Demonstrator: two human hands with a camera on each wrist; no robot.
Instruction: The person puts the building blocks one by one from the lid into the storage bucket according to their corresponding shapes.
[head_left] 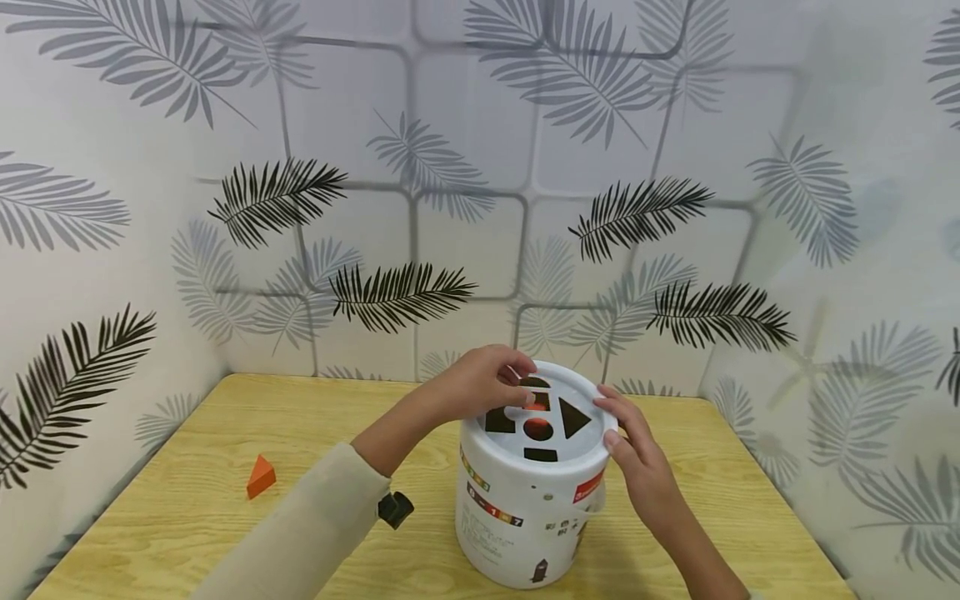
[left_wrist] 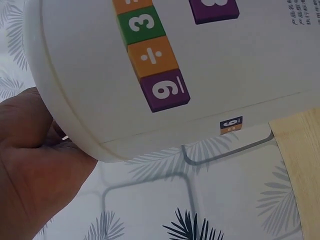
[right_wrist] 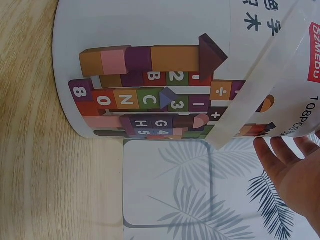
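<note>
A white bucket stands upright on the table, printed with coloured number blocks. Its lid has dark shaped holes, among them a triangle, a circle and a square. Orange-red shows through the round hole and at the square hole; I cannot tell what lies below. Above the lid's left side hovers my left hand, thumb and index finger apart, thumb tip beside the square hole. My right hand rests on the lid's right rim, fingertips at the edge. In the right wrist view, its fingers touch the bucket's side.
An orange triangular block lies on the yellow wood-grain table, left of the bucket. A clear handle strap runs down the bucket's side. Leaf-patterned walls enclose the table at the back and both sides.
</note>
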